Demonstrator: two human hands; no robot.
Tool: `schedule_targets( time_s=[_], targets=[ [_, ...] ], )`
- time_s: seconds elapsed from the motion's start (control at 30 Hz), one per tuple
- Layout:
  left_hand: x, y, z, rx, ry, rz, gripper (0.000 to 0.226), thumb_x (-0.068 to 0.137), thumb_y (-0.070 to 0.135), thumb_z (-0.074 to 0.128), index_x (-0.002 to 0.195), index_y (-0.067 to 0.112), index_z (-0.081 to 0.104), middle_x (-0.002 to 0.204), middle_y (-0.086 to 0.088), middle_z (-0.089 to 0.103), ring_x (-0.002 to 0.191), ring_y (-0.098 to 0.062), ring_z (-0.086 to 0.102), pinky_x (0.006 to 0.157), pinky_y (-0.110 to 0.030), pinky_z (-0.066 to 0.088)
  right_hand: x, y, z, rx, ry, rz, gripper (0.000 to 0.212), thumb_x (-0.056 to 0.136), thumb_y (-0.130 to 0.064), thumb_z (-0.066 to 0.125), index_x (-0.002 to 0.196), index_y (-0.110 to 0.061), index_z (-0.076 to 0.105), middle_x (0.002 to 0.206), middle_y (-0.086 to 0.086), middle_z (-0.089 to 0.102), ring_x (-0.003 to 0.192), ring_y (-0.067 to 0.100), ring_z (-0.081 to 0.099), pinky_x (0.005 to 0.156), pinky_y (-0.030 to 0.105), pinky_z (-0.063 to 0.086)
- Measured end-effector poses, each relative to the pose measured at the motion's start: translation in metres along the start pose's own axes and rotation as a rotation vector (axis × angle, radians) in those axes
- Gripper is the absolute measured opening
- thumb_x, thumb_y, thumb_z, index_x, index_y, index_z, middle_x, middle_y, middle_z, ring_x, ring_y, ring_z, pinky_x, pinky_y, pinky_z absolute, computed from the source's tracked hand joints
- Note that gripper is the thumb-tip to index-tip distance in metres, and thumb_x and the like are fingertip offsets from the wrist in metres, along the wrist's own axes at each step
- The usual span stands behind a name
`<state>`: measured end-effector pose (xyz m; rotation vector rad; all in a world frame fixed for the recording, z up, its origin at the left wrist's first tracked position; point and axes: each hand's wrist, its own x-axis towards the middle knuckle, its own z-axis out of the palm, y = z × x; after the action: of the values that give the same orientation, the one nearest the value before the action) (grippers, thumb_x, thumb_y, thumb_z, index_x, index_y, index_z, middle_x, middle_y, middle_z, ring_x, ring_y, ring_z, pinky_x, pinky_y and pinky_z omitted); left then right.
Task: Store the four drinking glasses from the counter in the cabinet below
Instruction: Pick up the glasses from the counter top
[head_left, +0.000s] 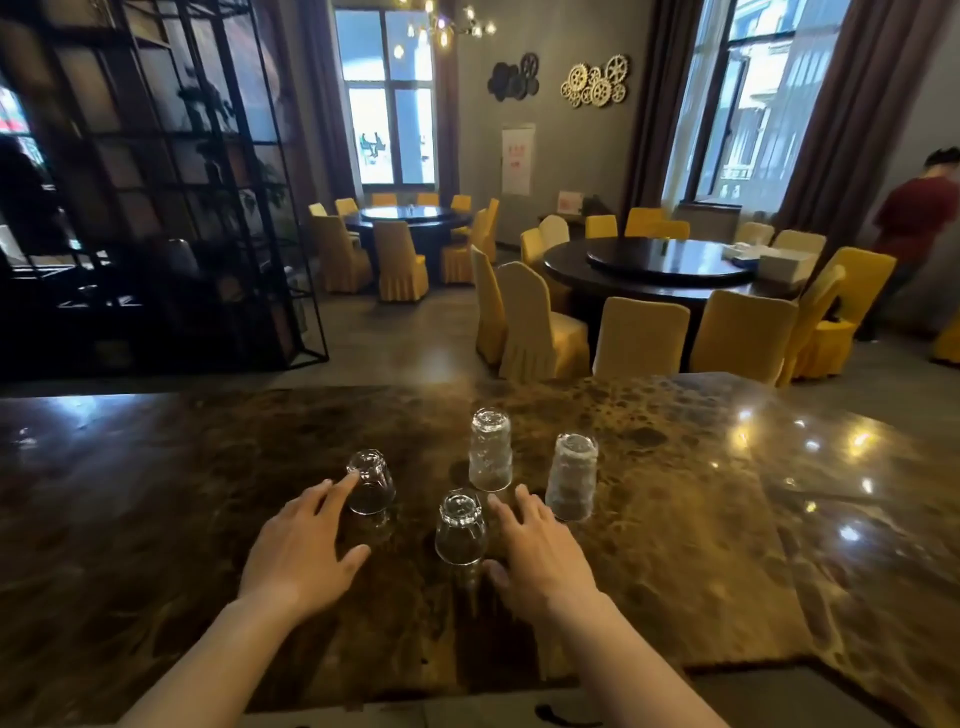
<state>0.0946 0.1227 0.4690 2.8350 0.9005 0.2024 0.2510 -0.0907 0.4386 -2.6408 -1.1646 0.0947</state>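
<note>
- Clearly the first pickup: all four glasses stand upside down on the counter (675, 519).
- Left hand (304, 551), spread, fingertip touching the 10 o'clock glass (370, 483).
- Right hand (540, 556), spread, beside the near glass (460, 527); next it must close around it.

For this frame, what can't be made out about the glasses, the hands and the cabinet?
- Cabinet below: out of the head view, under the counter and past the bottom edge.
- Left hand: one fingertip meets the near-left glass; whether it grips is unclear.
- Right hand: contact with the nearest glass is unclear.
- Glass contents: too small to judge.
</note>
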Motion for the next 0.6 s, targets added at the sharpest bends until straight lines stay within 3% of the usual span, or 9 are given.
schedule_targets(
  time_s=[0.13,0.27,0.37,0.47,0.6],
  targets=[
    [0.044,-0.031,0.012,0.008,-0.037,-0.021,0.094,0.086,0.056,0.064,0.156,0.036,0.003,0.164,-0.002,0.014,0.147,-0.024,0.022,0.116,-0.043,0.031,0.039,-0.014,0.023,-0.092,-0.023,-0.051,0.092,0.090,-0.035,0.070,0.158,-0.031,0.010,0.169,0.011,0.002,0.155,0.031,0.001,0.124,0.048,0.016],
    [0.097,-0.046,0.021,0.090,-0.055,0.075,0.105,0.079,0.062,0.068,0.155,0.040,-0.001,0.164,-0.002,0.009,0.150,-0.024,0.014,0.120,-0.042,0.022,0.080,-0.034,0.036,-0.242,-0.087,-0.125,0.103,0.087,-0.026,0.074,0.159,-0.031,0.001,0.168,0.013,-0.009,0.154,0.034,-0.009,0.124,0.051,0.010],
    [0.138,-0.048,0.030,0.181,-0.089,0.205,0.116,0.074,0.063,0.072,0.152,0.045,-0.012,0.165,-0.004,-0.004,0.151,-0.028,-0.001,0.122,-0.046,0.009,0.107,-0.045,0.039,-0.346,-0.158,-0.176,0.095,0.093,-0.024,0.066,0.159,-0.033,-0.001,0.167,0.013,-0.013,0.153,0.035,-0.012,0.123,0.056,0.009],
    [0.181,-0.046,0.039,0.276,-0.232,0.339,0.122,0.071,0.056,0.079,0.150,0.049,-0.015,0.164,-0.003,-0.017,0.150,-0.031,-0.010,0.120,-0.053,0.004,0.124,-0.053,0.039,-0.429,-0.271,-0.187,0.081,0.098,-0.023,0.058,0.160,-0.030,0.006,0.168,0.013,-0.008,0.154,0.036,-0.009,0.122,0.059,0.013],
    [0.208,-0.044,0.057,0.450,-0.409,0.484,0.109,0.073,0.045,0.081,0.153,0.045,0.007,0.165,-0.004,0.002,0.149,-0.032,0.012,0.119,-0.052,0.021,0.128,-0.056,0.042,-0.477,-0.387,-0.168,0.063,0.099,-0.022,0.057,0.155,-0.020,0.030,0.166,0.018,0.012,0.152,0.042,0.011,0.116,0.058,0.029]
  ],
)
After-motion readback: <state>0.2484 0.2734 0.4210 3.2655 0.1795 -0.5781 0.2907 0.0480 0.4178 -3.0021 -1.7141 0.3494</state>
